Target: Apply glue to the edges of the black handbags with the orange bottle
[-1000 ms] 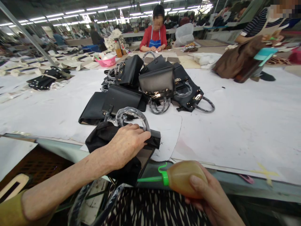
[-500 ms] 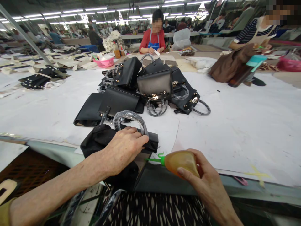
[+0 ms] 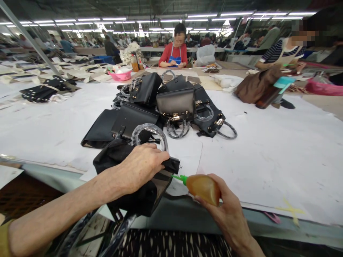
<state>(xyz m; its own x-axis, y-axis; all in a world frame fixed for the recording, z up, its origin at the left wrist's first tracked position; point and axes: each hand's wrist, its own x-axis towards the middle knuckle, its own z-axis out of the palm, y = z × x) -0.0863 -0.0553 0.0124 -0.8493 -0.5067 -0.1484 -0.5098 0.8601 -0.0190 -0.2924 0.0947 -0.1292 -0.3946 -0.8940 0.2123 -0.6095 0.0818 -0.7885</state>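
My left hand (image 3: 143,166) is closed on the upper edge of a black bag (image 3: 109,155), just below its plastic-wrapped handle (image 3: 150,128). The bag lies tilted at the table's front edge, partly hidden by my forearm. In my right hand (image 3: 225,200) is a squeeze bottle (image 3: 203,187) of amber liquid, my fingers wrapped round it. Its green nozzle points left, with the tip at the bag's right side edge. Behind the bag, several black handbags (image 3: 175,101) with wrapped handles and gold-coloured clasps lie in a pile.
The white-covered table (image 3: 257,153) spans the view. A black stack (image 3: 40,91) lies at the left, a pink basket (image 3: 120,75) farther back. A brown bag (image 3: 254,85) and a teal-lidded bottle (image 3: 270,93) are at the right. Two people work across the table.
The bag's dark panel at the table edge has lifted and drawn in under my left hand. The bottle has tipped slightly, and its nozzle now meets the bag's side edge. The view has tilted up a little.
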